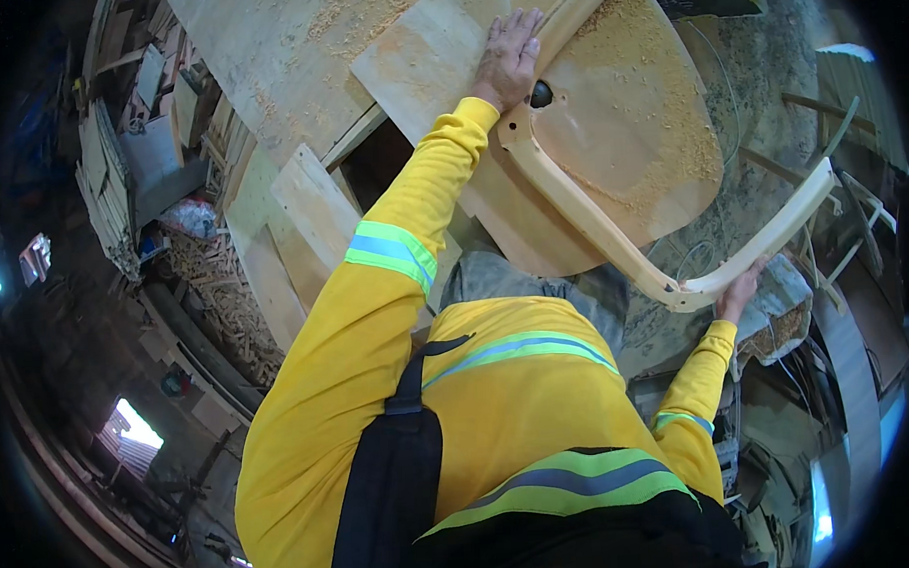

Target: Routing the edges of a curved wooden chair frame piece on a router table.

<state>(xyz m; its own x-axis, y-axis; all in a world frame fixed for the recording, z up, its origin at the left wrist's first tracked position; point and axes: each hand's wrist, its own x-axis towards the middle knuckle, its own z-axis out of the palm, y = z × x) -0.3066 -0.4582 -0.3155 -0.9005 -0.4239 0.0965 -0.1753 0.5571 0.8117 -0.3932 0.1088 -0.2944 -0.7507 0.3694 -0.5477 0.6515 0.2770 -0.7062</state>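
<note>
A pale, curved wooden frame bends sharply at a corner with drilled holes, and its far arm rises to the right. At the right of that corner, my right hand is closed around the frame's underside, fingers partly hidden. My left hand lies on the wood beside a rounded wooden rail, fingers stretched out. Whether this rail joins the frame is hard to see. Close below my left hand, a dark round knob stands up from the rounded wooden worktop.
Wood shavings lie across the worktop. Sheets of plywood lie at the left, above a heap of offcuts. Stacked boards stand farther left. Wooden furniture parts and a dusty padded block are at the right.
</note>
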